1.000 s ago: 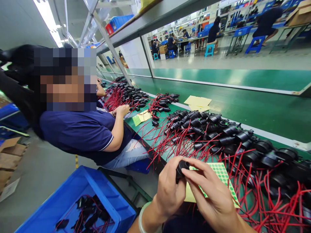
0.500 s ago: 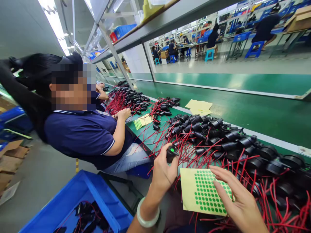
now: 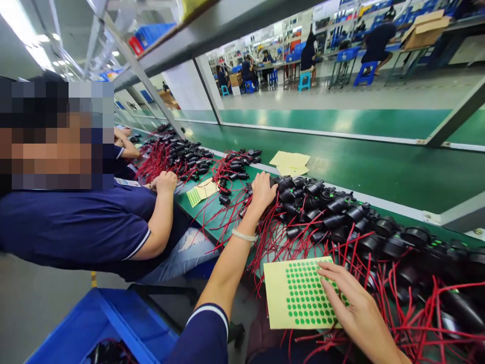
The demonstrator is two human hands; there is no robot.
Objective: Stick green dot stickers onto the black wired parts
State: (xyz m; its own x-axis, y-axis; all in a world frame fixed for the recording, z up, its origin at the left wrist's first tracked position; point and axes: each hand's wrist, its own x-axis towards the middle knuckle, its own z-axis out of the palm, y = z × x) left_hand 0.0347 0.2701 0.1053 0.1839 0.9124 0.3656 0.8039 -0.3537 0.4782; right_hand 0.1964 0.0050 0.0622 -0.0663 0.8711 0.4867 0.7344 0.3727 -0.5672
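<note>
My left hand [image 3: 263,189] reaches far out to the left end of a heap of black plug parts with red wires [image 3: 341,215]. Its fingers curl down over a black part there, and what is under them is mostly hidden. A pale bangle sits on that wrist. My right hand [image 3: 352,303] lies flat with fingers stretched on a yellow sheet of green dot stickers [image 3: 291,296], which rests at the near edge of the green bench [image 3: 212,212].
A co-worker in a dark blue shirt [image 3: 76,227] sits close on the left, hand by another sticker sheet [image 3: 199,193]. A blue bin [image 3: 113,328] with black parts stands below left. Yellow sheets [image 3: 290,161] lie on the green conveyor [image 3: 379,167]. More wired parts [image 3: 178,154] lie farther along.
My left hand, which held a black part with a green dot near me, has stretched out to the heap. My right hand has stayed flat on the sticker sheet. The view has swung left.
</note>
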